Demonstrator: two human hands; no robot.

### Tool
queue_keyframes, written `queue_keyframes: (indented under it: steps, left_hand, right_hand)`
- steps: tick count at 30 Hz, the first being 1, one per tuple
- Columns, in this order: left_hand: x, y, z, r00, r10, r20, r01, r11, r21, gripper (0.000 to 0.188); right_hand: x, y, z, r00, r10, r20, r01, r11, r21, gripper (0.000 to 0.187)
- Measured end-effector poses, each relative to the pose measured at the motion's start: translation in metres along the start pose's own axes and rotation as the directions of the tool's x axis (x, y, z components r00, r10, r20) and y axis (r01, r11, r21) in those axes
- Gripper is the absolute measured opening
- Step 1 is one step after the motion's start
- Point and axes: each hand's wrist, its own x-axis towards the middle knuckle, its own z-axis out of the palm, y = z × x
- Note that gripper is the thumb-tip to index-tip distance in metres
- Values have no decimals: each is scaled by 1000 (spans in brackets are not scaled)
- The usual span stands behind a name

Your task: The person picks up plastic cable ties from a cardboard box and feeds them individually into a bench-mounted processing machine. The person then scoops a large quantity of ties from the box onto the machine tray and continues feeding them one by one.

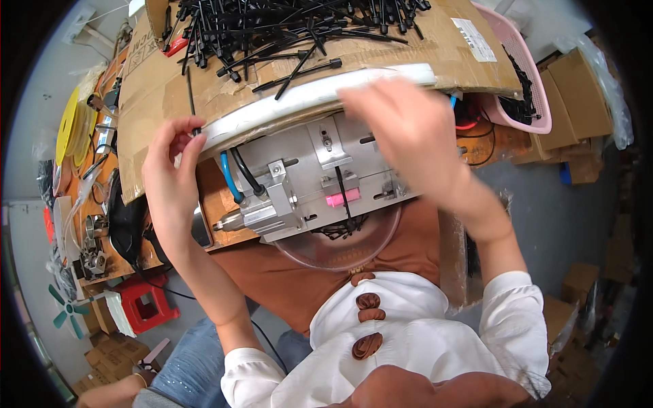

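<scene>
My left hand (170, 163) is closed at the left end of a white padded strip (292, 107), its thumb and fingertips pinching the end of a thin black rod (191, 98). That rod points away toward a heap of similar black rods (238, 30) with thicker ends. Smeared by motion, my right hand (408, 129) hovers over the strip's right part; its fingers cannot be read. Below the strip lies a metal fixture (275, 211) with a cylinder and hoses. Another black rod (343, 187) stands across its middle, over a pink piece (335, 200).
Cardboard (156, 102) covers the bench under the heap. A clear bowl (306, 255) with black pieces sits below the fixture. At right is a pink basket (541, 102); tools and a yellow spool (68, 122) crowd the left. A red stool (146, 306) and another person's arm (112, 394) are lower left.
</scene>
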Motion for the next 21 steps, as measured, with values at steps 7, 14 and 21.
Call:
queue_keyframes:
  steps: [7, 14, 21]
  left_hand:
    - [-110, 44, 61, 983, 163, -83, -154, 983, 100, 69]
    - [-157, 45, 130, 952, 202, 229, -274, 897, 348, 66]
    - [-155, 52, 137, 944, 204, 259, -306, 834, 460, 66]
  right_hand:
    - [73, 47, 31, 970, -143, 198, 132, 989, 71, 11]
    - [105, 58, -14, 940, 288, 185, -339, 849, 404, 15]
    - [78, 80, -33, 884, 435, 174, -378, 443, 813, 20]
